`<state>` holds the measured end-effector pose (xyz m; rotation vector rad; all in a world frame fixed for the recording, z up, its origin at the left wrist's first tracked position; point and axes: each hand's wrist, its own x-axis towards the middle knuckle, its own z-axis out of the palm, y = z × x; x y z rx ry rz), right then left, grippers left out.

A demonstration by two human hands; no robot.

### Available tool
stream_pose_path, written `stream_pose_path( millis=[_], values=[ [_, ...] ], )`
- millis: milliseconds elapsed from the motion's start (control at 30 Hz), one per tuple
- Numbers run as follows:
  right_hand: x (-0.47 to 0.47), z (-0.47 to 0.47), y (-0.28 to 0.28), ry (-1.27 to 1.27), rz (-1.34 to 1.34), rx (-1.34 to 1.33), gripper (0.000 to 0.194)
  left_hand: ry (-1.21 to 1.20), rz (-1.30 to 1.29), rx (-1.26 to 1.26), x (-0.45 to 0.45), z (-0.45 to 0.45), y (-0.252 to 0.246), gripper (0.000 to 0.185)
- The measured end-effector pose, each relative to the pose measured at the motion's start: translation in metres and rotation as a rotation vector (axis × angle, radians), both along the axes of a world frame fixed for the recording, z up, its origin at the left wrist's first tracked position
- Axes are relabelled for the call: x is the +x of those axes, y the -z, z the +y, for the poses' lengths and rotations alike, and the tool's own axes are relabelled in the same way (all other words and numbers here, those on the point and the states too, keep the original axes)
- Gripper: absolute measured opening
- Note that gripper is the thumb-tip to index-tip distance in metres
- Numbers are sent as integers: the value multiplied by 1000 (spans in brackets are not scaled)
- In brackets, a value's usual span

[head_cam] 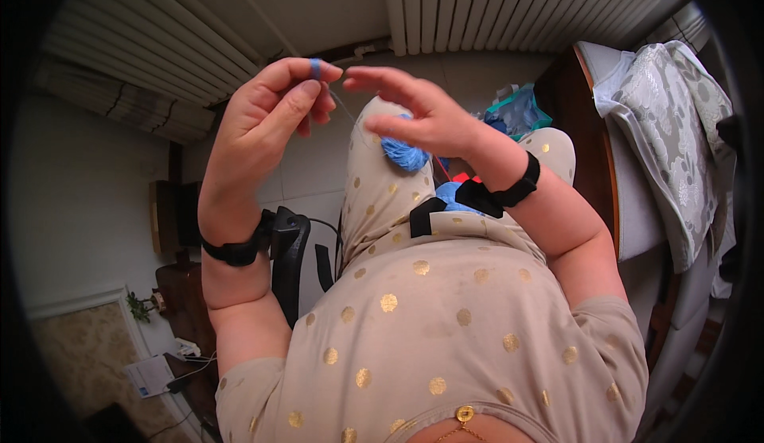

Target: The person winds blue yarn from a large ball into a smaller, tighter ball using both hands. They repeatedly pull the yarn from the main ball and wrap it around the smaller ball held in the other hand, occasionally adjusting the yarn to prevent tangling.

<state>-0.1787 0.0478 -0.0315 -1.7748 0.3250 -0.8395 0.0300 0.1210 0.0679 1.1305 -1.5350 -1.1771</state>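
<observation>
My left hand (274,109) is raised at the upper left, its thumb pressed against its curled fingers. A blue band (315,68), perhaps wound yarn or tape, circles its index finger. From those fingers a thin strand of yarn (344,108) slopes down toward my right thumb. Facing it, my right hand (418,106) has its fingers spread from the thumb, and I see nothing gripped there. Below the right hand a ball of blue yarn (407,153) rests on my thigh, partly covered by that hand. More blue material (455,195) shows between my legs, near my lap.
A teal-edged bag (525,112) with blue contents stands on the floor beyond my knees. To the right is a wooden-sided sofa (638,204) with a patterned cloth (674,133) over it. White radiators (513,7) line the wall ahead. Black straps (519,183) circle my forearms.
</observation>
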Motion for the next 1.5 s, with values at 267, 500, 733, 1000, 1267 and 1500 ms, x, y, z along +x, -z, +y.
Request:
stream_pose_path(
  millis=[267, 500, 733, 1000, 1267, 1500],
  values=[
    [19, -12, -20, -140, 228, 132, 21, -45, -452, 70, 22, -9, 22, 23],
    [23, -19, 3, 7, 331, 99, 25, 335, 608, 153, 7, -9, 58, 23],
    [15, -20, 17, 38, 141, -54, 19, 94, -257, 148, 0, -33, 71, 32],
    [11, -28, 53, 244, 404, -305, 13, 22, 247, 195, -22, -39, 112, 36],
    [-5, -24, 60, 187, 426, -616, 9, -38, -195, -2, -27, -46, 140, 43],
    [-3, -25, 64, 296, 436, -397, 19, 81, -240, 376, -22, -48, 136, 49]
  ],
)
